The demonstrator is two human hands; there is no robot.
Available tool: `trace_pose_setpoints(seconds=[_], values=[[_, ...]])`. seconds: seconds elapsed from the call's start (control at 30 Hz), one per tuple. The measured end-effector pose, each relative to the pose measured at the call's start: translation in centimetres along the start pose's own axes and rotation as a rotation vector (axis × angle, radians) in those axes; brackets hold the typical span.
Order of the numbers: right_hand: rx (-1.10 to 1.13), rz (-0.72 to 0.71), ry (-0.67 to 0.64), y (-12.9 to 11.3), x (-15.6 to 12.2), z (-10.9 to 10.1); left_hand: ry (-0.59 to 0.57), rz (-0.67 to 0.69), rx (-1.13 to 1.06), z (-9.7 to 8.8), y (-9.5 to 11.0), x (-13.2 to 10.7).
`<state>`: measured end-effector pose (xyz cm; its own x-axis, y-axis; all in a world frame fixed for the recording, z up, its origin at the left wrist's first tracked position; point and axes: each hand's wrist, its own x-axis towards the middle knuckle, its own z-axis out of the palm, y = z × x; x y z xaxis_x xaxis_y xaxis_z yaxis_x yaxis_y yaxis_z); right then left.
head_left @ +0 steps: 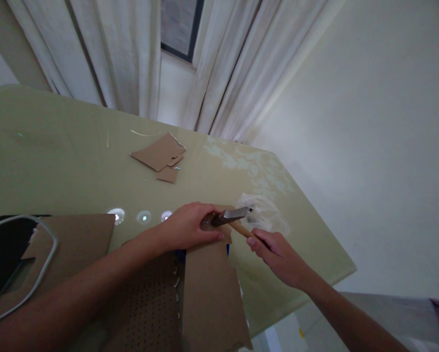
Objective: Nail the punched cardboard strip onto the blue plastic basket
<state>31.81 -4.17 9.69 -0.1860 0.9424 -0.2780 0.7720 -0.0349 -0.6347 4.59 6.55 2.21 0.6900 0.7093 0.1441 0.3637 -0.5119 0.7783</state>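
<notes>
My right hand [276, 256] is closed around the wooden handle of a hammer [237, 215]. The hammer's dark metal head lies over the thumb side of my left hand [188, 227]. That left hand grips the far end of a long brown cardboard strip [212, 293], its thumb along the top. Its fingertips are partly hidden by the hammer head. Small bits of something blue [180, 255] show under the strip. Left of the strip is a brown board with rows of small holes [146, 303].
A crumpled clear plastic bag [267, 215] lies beyond my right hand. Cut cardboard pieces [159, 152] rest farther back on the table [76, 161]. At left, a white cable [45, 264] crosses a cardboard sheet [83, 234] and a black item [3, 249]. Curtains and a wall stand behind.
</notes>
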Motion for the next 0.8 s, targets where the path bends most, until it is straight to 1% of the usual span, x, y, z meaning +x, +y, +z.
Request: trace_pose_setpoints(seconds=[0.2, 0.27, 0.37, 0.47, 0.63, 0.7, 0.8], values=[[-0.062, -0.016, -0.039, -0.7, 0.1, 0.1, -0.008, -0.014, -0.005, 0.0, 0.1, 0.0], [-0.086, -0.025, -0.032, -0.9, 0.1, 0.1, -0.011, -0.015, -0.005, -0.1, 0.2, 0.0], [-0.052, -0.027, -0.021, -1.0, 0.3, 0.2, -0.009, -0.003, -0.017, -0.2, 0.3, 0.0], [-0.035, -0.006, -0.042, -1.0, 0.5, 0.4, -0.003, 0.017, -0.027, -0.1, 0.2, 0.0], [-0.033, -0.003, -0.026, -0.8, 1.1, 0.8, 0.025, 0.006, 0.025, 0.1, 0.3, -0.1], [-0.039, -0.005, -0.032, -0.8, 1.3, 0.9, 0.02, -0.004, 0.039, -0.1, 0.4, -0.1], [-0.049, -0.005, -0.045, -0.9, 1.5, 0.8, -0.008, 0.013, 0.011, -1.2, 0.3, -0.4]])
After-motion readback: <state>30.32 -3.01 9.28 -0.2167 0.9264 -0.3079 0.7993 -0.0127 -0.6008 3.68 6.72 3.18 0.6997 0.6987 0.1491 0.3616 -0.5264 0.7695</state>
